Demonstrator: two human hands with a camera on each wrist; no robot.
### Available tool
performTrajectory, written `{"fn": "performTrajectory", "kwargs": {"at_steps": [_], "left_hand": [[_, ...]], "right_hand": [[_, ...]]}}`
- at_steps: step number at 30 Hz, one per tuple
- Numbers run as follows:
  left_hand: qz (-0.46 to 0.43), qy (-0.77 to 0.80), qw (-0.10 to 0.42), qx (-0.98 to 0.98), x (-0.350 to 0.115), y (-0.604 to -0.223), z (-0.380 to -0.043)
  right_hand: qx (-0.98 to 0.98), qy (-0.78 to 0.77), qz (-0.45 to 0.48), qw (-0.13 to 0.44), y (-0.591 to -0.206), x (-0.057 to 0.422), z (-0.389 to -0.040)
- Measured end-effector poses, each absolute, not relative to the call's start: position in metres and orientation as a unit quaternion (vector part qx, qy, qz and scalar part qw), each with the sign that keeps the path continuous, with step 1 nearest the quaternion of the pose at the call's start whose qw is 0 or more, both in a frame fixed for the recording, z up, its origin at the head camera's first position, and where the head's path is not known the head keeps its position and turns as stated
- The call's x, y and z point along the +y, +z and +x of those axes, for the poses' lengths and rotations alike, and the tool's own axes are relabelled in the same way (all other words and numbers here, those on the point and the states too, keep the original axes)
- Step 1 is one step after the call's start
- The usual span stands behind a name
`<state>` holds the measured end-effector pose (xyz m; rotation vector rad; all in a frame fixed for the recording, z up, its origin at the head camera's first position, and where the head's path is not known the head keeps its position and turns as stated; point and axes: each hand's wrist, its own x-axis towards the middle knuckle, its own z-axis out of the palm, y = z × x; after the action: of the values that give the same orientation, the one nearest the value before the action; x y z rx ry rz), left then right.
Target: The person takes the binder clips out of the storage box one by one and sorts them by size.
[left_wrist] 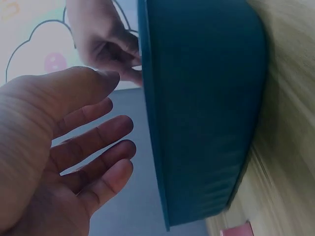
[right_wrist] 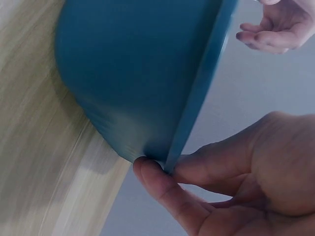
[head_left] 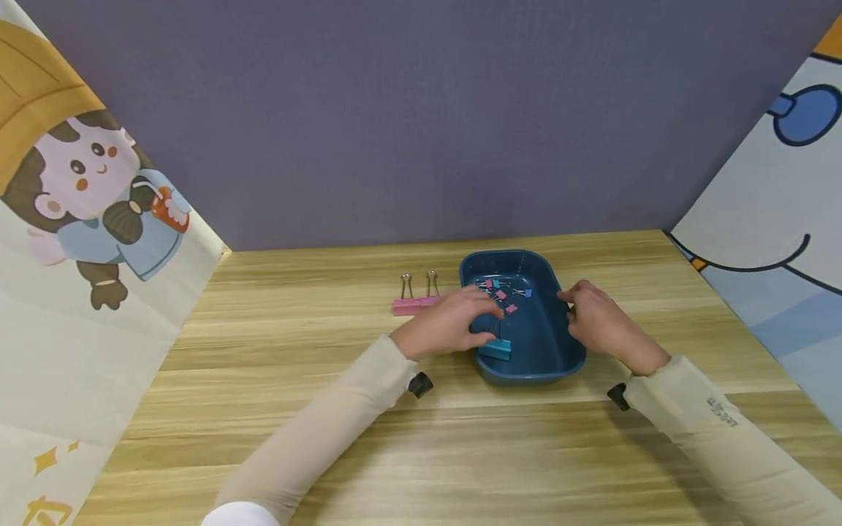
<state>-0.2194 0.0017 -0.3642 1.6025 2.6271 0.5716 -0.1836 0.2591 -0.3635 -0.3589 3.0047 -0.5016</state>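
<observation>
A dark blue plastic bin [head_left: 539,332] stands on the wooden table. My right hand [head_left: 598,321] pinches its right rim between thumb and fingers, plainly seen in the right wrist view. Over the bin's left side hovers my left hand [head_left: 450,321], its fingers relaxed and apart with nothing between them in the left wrist view. Below those fingers a large teal binder clip [head_left: 495,350] lies inside the bin. Several small binder clips [head_left: 511,309], pink, teal and blue, lie farther back in it, partly hidden by the left hand.
Just left of the bin, two large pink binder clips [head_left: 408,307] stand side by side with wire handles up, partly covered by the left hand. A grey-purple panel [head_left: 421,146] rises behind the table [head_left: 296,365], and printed cartoon panels flank it.
</observation>
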Motion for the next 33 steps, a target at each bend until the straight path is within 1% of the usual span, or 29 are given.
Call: {"fn": "performTrajectory", "kwargs": {"at_steps": [9, 17, 20, 23, 27, 33], "left_hand": [[0.501, 0.174, 0.035, 0.847, 0.012, -0.369, -0.223], [0.459, 0.134, 0.108, 0.872, 0.026, -0.379, -0.225], [0.446, 0.110, 0.126, 0.879, 0.031, -0.381, -0.224], [0.439, 0.089, 0.125, 0.885, 0.035, -0.383, -0.223], [0.438, 0.057, 0.110, 0.890, 0.043, -0.383, -0.222], [0.435, 0.023, 0.112, 0.893, 0.053, -0.384, -0.221]], "right_hand": [[0.978, -0.165, -0.122, 0.039, -0.363, 0.260, -0.184], [0.979, -0.162, -0.119, 0.043, -0.362, 0.260, -0.184], [0.979, -0.161, -0.119, 0.044, -0.362, 0.259, -0.184], [0.979, -0.160, -0.120, 0.045, -0.362, 0.259, -0.185], [0.979, -0.159, -0.119, 0.046, -0.361, 0.259, -0.184], [0.980, -0.156, -0.116, 0.048, -0.361, 0.259, -0.184]]}}
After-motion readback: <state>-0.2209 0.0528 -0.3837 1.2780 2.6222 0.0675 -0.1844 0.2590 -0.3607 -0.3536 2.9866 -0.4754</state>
